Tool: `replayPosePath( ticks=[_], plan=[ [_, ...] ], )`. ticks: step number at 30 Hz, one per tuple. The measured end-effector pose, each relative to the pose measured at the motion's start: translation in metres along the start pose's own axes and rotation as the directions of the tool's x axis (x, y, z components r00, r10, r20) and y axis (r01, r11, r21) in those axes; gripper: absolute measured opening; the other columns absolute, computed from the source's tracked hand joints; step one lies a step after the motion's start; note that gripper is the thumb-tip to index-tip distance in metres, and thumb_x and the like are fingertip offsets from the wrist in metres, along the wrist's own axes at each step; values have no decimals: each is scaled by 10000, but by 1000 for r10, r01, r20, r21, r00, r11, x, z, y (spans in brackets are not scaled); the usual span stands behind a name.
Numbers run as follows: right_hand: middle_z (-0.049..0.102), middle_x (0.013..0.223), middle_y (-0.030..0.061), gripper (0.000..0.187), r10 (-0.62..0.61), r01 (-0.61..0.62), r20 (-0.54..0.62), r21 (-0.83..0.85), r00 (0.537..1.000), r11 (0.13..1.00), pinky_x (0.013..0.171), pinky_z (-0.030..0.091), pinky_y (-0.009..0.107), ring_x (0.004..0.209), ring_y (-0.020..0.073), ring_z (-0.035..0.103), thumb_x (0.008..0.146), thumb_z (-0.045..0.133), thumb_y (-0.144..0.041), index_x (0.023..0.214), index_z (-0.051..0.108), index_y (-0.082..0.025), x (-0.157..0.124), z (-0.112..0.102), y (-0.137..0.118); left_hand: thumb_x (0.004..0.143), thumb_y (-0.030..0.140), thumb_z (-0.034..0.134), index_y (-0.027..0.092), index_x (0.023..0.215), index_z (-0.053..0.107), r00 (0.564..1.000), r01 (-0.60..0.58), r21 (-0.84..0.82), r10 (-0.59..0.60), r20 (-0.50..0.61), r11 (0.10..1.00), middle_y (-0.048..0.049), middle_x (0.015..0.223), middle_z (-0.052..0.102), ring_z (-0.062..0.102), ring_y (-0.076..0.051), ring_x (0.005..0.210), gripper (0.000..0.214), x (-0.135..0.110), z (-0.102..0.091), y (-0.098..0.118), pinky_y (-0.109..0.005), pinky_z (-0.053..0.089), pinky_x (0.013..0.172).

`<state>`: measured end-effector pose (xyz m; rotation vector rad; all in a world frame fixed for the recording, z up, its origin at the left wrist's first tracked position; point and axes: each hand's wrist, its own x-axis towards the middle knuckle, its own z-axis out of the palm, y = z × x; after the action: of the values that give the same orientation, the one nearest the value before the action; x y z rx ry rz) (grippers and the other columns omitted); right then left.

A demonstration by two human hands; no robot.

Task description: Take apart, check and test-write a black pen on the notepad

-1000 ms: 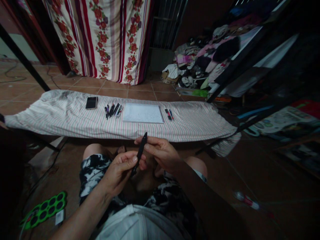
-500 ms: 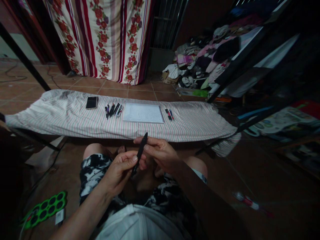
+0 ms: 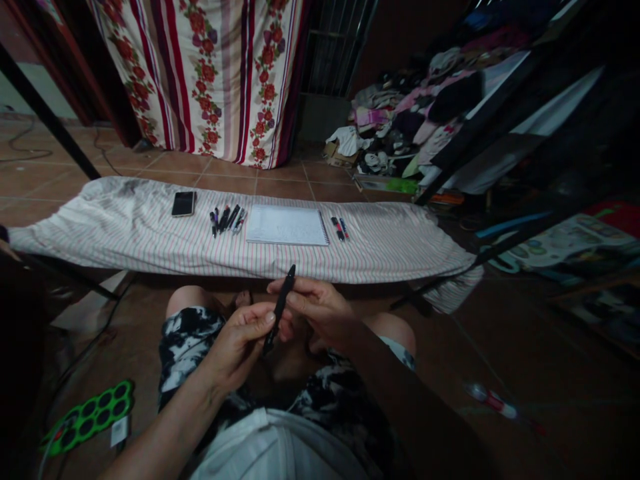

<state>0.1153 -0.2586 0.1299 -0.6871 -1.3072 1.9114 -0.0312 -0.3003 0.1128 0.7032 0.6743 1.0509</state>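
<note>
A black pen (image 3: 281,303) is held up at a slant above my lap, its narrow tip pointing away from me. My left hand (image 3: 250,333) pinches its lower part between thumb and fingers. Higher up, the thumb and fingers of my right hand (image 3: 323,307) close on the pen near its tip. Beyond the hands, a spiral notebook (image 3: 287,225) lies on a striped cloth (image 3: 150,247). Several pens (image 3: 227,219) lie left of the notebook, and two more pens (image 3: 340,229) lie to its right.
A phone (image 3: 183,204) rests on the cloth at the left. Dark metal bars (image 3: 47,110) slant up at both sides. A green power strip (image 3: 93,415) sits on the floor at lower left, a bottle (image 3: 490,400) at lower right. Clothes (image 3: 400,120) are heaped behind.
Both hands stay almost still on the pen, with at most a slight shift of the right fingers. The things on the cloth have not moved.
</note>
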Motion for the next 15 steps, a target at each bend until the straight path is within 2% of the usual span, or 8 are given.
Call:
replayPosePath(
  ticks=[3, 6, 9, 11, 15],
  plan=[
    [566, 517, -59, 279, -23, 23, -51, 12, 998, 1000, 443, 426, 222, 414, 104, 561, 710, 692, -329, 873, 547, -155, 3, 1, 5, 743, 276, 637, 111, 678, 676, 1000, -22, 32, 22, 0, 999, -55, 649, 612, 531, -146, 655, 181, -1, 1, -1, -249, 370, 676],
    [578, 570, -61, 370, -43, 44, -65, 8, 997, 999, 398, 394, 201, 390, 87, 538, 643, 747, -352, 868, 514, -173, 5, 2, 10, 756, 275, 621, 112, 645, 667, 999, -31, 35, 31, 14, 999, -53, 637, 607, 529, -146, 657, 203, -1, 1, -1, -249, 370, 676],
    [603, 659, -26, 452, -47, 49, -40, 51, 998, 997, 432, 424, 224, 442, 93, 556, 707, 674, -453, 1038, 525, -183, 4, 1, 9, 737, 268, 644, 114, 729, 689, 1000, -11, -4, 11, -7, 1000, -44, 627, 608, 525, -139, 638, 161, -1, -1, -1, -248, 370, 660],
    [605, 674, -9, 449, -36, 37, -24, 53, 999, 998, 471, 446, 241, 486, 104, 577, 756, 626, -450, 1099, 536, -176, 2, -1, 7, 720, 268, 664, 116, 788, 697, 1000, 5, -20, -6, -21, 1000, -39, 622, 610, 528, -139, 631, 170, 0, -2, -2, -250, 370, 655],
    [555, 554, -43, 309, -23, 26, -51, 56, 998, 998, 461, 440, 246, 460, 120, 585, 744, 660, -356, 948, 593, -134, 2, -2, 7, 713, 277, 673, 113, 786, 700, 1000, 7, -7, -7, -30, 1000, -39, 620, 610, 529, -139, 634, 181, 0, -2, -3, -257, 372, 674]
  ],
)
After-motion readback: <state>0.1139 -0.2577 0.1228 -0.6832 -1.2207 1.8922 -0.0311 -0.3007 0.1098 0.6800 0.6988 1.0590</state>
